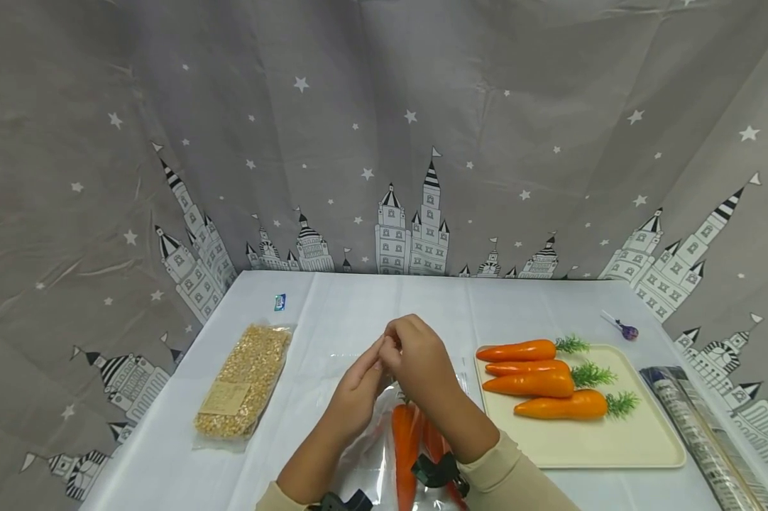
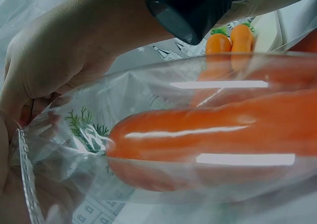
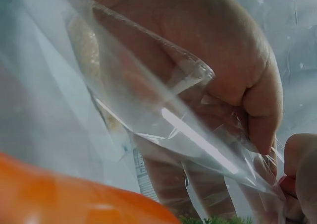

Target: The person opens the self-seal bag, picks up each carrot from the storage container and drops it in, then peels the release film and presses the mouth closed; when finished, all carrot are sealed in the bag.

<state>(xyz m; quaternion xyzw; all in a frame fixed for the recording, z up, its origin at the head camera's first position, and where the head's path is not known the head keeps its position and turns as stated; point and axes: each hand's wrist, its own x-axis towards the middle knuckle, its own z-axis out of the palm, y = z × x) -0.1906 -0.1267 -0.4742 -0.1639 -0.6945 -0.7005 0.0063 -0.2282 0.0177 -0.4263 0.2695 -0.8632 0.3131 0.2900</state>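
Observation:
Both hands meet over a clear plastic bag (image 1: 366, 461) in the head view. My left hand (image 1: 357, 392) pinches the gathered mouth of the bag; in the right wrist view, its thumb and fingers show through the film. Right beside it, my right hand (image 1: 422, 360) pinches the same gathered plastic with curled fingers. Inside the bag lie orange toy carrots (image 2: 213, 135), their green leafy tops (image 2: 86, 130) toward the hands. A crimped edge (image 2: 27, 179) of the bag runs past the left hand in the left wrist view.
On the right, a cream tray (image 1: 614, 447) holds several toy carrots (image 1: 531, 383). Beyond it are a lollipop (image 1: 627, 331) and a rolled plastic package (image 1: 703, 433). A bag of yellow grain (image 1: 250, 376) lies left, with a small blue packet (image 1: 280, 302) behind it.

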